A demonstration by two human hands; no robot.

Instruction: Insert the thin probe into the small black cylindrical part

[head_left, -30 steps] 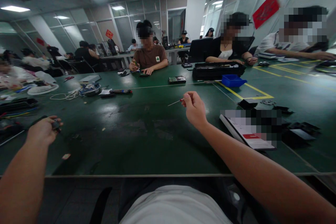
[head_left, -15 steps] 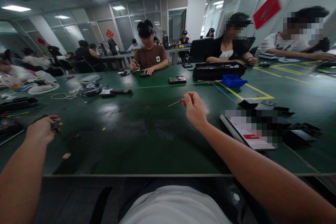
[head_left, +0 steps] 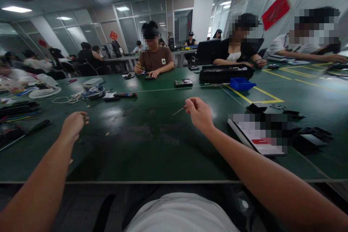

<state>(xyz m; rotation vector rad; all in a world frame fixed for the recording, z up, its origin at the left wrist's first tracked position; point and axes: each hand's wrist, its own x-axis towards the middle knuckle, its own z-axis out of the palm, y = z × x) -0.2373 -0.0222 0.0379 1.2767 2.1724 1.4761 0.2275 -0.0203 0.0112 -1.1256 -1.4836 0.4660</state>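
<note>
My right hand (head_left: pixel 199 114) is closed round the red handle of a thin screwdriver (head_left: pixel 178 111), whose bare metal shaft points left and slightly down over the green table (head_left: pixel 152 152). My left hand (head_left: pixel 74 127) hovers above the table's left part with its fingers curled. A small dark bit shows at those fingertips, too little to name. Left of that hand lies a long screwdriver with a black handle (head_left: pixel 40 126). Beyond my hands, a bare hard drive (head_left: pixel 183 82) rests on the table.
At right lie a white booklet-like item (head_left: pixel 257 139) and several black parts (head_left: pixel 312 137). A blue bin (head_left: pixel 241 84) stands before a long black case (head_left: pixel 227 73). Cables (head_left: pixel 94 92) and a dark tool (head_left: pixel 126 95) lie back left. Across the table a person in brown (head_left: pixel 154 58) works.
My left hand has moved right, away from the black-handled screwdriver, and its small dark item is now mostly hidden. My right hand has dipped slightly left and down with the thin screwdriver.
</note>
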